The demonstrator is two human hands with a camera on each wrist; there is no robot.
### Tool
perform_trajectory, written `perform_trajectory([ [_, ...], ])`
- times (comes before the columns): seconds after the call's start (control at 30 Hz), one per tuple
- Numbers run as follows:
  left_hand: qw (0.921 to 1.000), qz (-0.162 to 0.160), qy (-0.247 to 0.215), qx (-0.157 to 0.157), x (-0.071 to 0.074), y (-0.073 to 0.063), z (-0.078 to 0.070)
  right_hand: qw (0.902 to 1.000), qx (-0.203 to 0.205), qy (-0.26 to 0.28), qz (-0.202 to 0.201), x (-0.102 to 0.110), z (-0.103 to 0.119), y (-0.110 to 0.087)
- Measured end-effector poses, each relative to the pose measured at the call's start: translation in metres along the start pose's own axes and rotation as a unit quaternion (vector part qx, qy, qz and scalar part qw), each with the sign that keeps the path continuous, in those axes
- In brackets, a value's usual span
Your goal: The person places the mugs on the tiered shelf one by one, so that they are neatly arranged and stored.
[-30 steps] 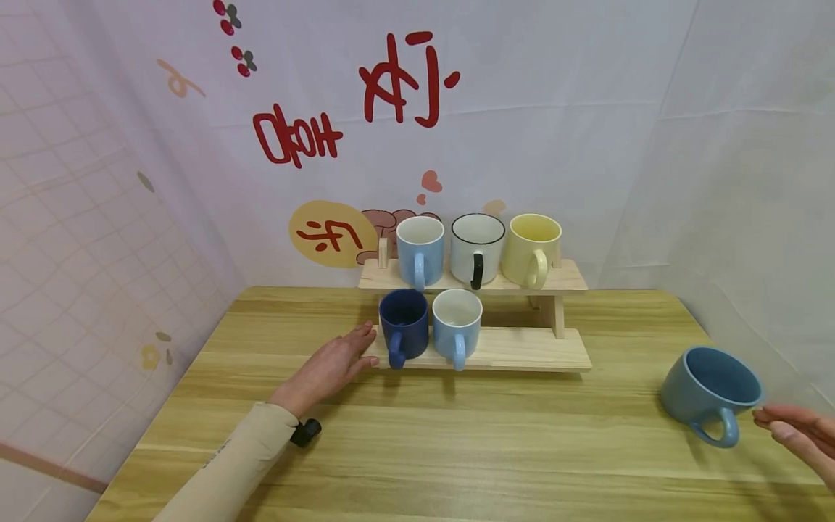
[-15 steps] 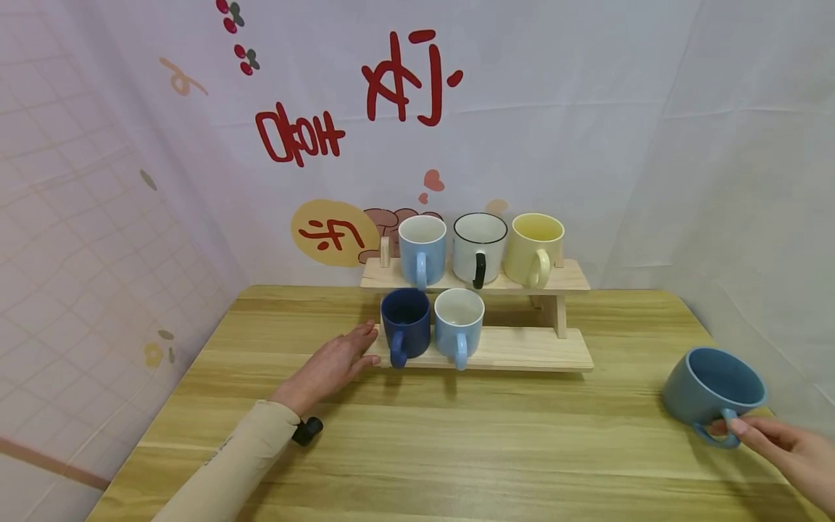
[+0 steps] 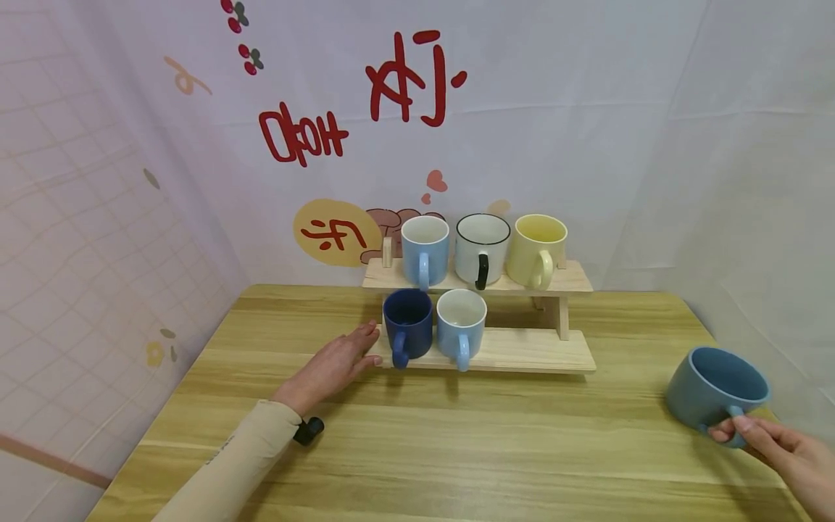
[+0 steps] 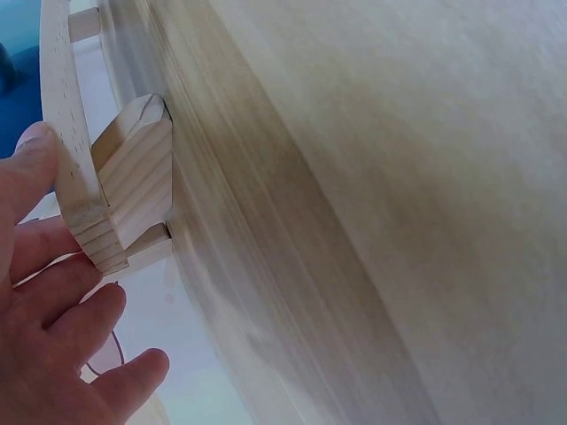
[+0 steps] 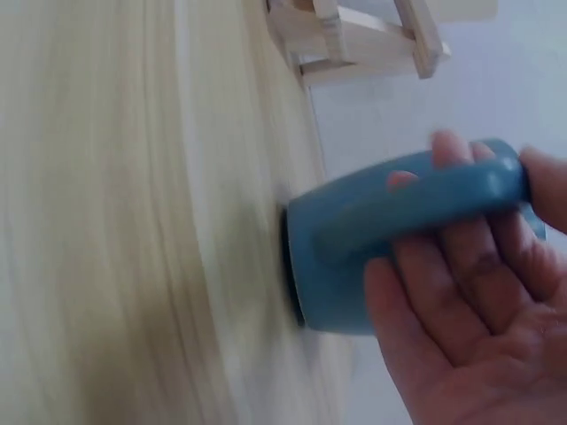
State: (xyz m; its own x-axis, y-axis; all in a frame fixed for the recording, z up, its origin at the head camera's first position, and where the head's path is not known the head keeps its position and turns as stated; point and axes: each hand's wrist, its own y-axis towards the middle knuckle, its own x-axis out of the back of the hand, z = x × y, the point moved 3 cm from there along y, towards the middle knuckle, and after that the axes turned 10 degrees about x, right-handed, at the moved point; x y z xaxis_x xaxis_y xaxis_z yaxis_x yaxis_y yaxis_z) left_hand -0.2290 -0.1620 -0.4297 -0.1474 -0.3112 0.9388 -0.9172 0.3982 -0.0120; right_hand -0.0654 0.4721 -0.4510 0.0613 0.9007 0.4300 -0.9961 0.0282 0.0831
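Observation:
A wide grey-blue mug (image 3: 704,391) is at the table's right side. My right hand (image 3: 792,453) holds it by its handle; in the right wrist view, fingers (image 5: 469,274) pass through the handle and the thumb lies on it. Whether its base touches the table I cannot tell. My left hand (image 3: 335,366) rests with extended fingers against the left end of the two-tier wooden shelf (image 3: 535,348). In the left wrist view, the thumb and first fingers touch the end of the lower board (image 4: 75,150), the other fingers free of it.
The lower tier bears a dark blue mug (image 3: 409,326) and a light blue mug (image 3: 460,326). On the upper tier stand a light blue mug (image 3: 424,250), a white black-rimmed mug (image 3: 479,250) and a yellow mug (image 3: 531,254). Wood-grain table (image 3: 457,449); printed cloth (image 3: 554,109) behind.
My right hand has come in from the right, beside the grey-blue mug, and taken its handle. The left hand stays at the shelf's end. The whole view has shifted slightly.

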Motion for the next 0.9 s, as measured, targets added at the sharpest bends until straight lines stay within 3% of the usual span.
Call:
perform_trajectory([
  [0.07, 1.0000, 0.001, -0.001, -0.001, 0.000, 0.001, 0.000, 0.9950, 0.040, 0.089, -0.018, -0.001, -0.002, 0.000],
  [0.13, 1.0000, 0.001, -0.002, -0.002, 0.000, 0.002, -0.001, 0.9811, 0.077, 0.175, -0.028, -0.002, -0.004, 0.000],
  [0.27, 1.0000, 0.001, -0.004, 0.001, 0.000, 0.002, -0.001, 0.9620, 0.108, 0.248, -0.036, -0.004, -0.006, 0.001],
  [0.43, 1.0000, 0.001, -0.006, 0.006, 0.000, 0.001, 0.000, 0.9537, 0.134, 0.267, -0.035, -0.008, 0.001, 0.005],
  [0.67, 1.0000, -0.008, -0.004, 0.001, 0.000, 0.000, 0.000, 0.9437, 0.180, 0.277, -0.023, -0.017, 0.030, 0.008],
  [0.9, 1.0000, -0.010, -0.001, 0.000, -0.001, 0.000, 0.000, 0.9463, 0.197, 0.256, -0.007, -0.034, 0.060, 0.010],
])
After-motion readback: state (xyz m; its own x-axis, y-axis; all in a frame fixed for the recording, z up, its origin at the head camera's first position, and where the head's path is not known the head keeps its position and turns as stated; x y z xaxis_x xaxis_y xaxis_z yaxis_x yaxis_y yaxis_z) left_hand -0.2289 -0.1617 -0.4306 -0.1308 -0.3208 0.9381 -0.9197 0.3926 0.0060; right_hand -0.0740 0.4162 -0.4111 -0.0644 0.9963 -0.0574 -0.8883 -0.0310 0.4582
